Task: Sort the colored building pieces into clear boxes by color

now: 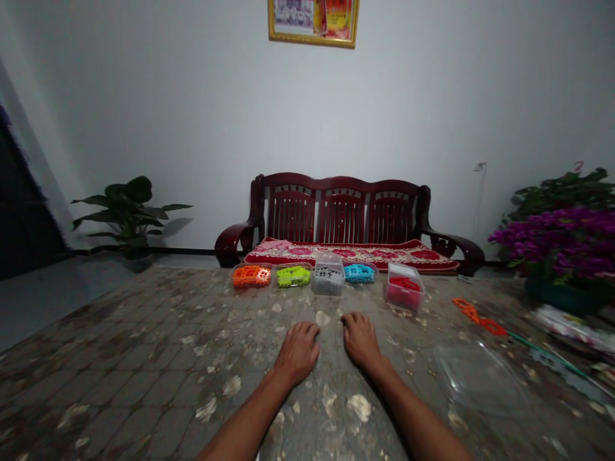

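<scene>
- Near the tablecloth's [158, 358] far edge, 5 clear plastic boxes [328, 289] form a left-to-right row; latticed orange pieces [252, 276] stretch sideways.
- Left hand [298, 349] and right hand [361, 339] rest palm-down before them, fingers loosely curled.

**Zero readable text here, folks**

So I went hunting for lettering and can't read a single word or number. Closest thing is the gold-framed picture [314, 42] up at 12 o'clock: its red-and-yellow part [339, 18] has marks that could be print, but they're way too small and blurry. Around 3 o'clock there's a reddish curl [579, 166] above the greenery, shaped kinda like a 2 or a hook, and I honestly can't tell if it's a numeral. Between 3 and 4 o'clock, the whitish package [567, 323] has colored patches, all smeared past reading.
</scene>
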`<move>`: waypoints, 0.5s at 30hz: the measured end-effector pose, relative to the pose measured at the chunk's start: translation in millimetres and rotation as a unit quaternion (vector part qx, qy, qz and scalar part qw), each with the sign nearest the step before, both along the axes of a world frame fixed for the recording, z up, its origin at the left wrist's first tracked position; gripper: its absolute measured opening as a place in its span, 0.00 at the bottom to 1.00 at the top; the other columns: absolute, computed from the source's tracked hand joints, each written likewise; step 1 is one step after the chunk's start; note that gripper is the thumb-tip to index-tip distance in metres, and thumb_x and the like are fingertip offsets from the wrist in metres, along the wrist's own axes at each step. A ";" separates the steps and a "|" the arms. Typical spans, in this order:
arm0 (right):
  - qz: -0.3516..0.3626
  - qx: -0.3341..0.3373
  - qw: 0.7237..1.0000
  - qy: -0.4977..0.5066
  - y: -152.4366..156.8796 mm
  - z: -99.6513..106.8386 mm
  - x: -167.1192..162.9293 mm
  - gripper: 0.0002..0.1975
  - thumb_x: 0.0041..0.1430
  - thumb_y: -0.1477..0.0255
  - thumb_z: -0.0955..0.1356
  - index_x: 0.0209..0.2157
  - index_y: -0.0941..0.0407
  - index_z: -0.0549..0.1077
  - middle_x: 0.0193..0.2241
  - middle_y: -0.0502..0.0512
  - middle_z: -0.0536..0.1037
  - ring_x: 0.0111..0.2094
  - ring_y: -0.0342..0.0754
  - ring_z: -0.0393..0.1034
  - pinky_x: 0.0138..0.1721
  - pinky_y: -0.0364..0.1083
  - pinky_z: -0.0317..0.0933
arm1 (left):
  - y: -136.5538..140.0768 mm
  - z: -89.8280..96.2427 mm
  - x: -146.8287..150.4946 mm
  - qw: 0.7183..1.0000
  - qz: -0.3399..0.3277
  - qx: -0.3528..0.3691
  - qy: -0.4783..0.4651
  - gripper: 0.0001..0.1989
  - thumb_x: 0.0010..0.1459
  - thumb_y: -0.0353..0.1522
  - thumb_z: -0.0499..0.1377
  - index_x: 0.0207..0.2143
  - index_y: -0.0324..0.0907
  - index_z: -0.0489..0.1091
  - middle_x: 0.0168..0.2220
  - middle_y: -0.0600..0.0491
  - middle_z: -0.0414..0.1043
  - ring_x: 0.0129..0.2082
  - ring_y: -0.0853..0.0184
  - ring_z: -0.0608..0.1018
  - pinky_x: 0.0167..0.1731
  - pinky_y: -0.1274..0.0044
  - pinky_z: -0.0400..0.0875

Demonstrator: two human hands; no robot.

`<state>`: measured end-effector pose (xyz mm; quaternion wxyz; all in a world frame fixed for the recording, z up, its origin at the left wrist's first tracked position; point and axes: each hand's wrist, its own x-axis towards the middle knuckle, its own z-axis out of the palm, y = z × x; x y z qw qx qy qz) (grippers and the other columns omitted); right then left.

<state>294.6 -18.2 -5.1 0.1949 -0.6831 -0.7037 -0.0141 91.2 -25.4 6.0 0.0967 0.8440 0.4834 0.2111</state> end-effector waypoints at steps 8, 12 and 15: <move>0.004 0.003 1.000 -0.026 -2.2 6.0 0.2 0.14 0.66 0.74 0.61 0.48 0.54 0.74 0.50 0.60 0.75 0.52 0.56 0.66 0.50 0.50 0.56 | 2.8 -1.4 0.2 1.000 0.002 0.005 -0.001 0.18 0.60 0.30 0.54 0.53 0.44 0.70 0.57 0.45 0.69 0.59 0.56 0.69 0.62 0.62 0.57; 0.004 0.004 0.999 -0.040 -1.1 5.8 -2.2 0.14 0.66 0.75 0.61 0.48 0.54 0.74 0.49 0.61 0.75 0.51 0.57 0.66 0.48 0.50 0.56 | 2.8 -1.0 0.2 1.000 0.004 0.006 0.003 0.19 0.60 0.30 0.54 0.54 0.45 0.69 0.58 0.46 0.69 0.60 0.56 0.68 0.63 0.63 0.56; 0.004 0.007 0.999 -0.043 -0.6 6.4 -3.1 0.14 0.66 0.75 0.60 0.48 0.54 0.74 0.48 0.62 0.75 0.50 0.57 0.66 0.48 0.50 0.56 | 1.4 -0.4 0.2 1.000 0.003 0.006 0.005 0.19 0.61 0.31 0.54 0.54 0.44 0.69 0.58 0.45 0.69 0.60 0.56 0.68 0.63 0.63 0.57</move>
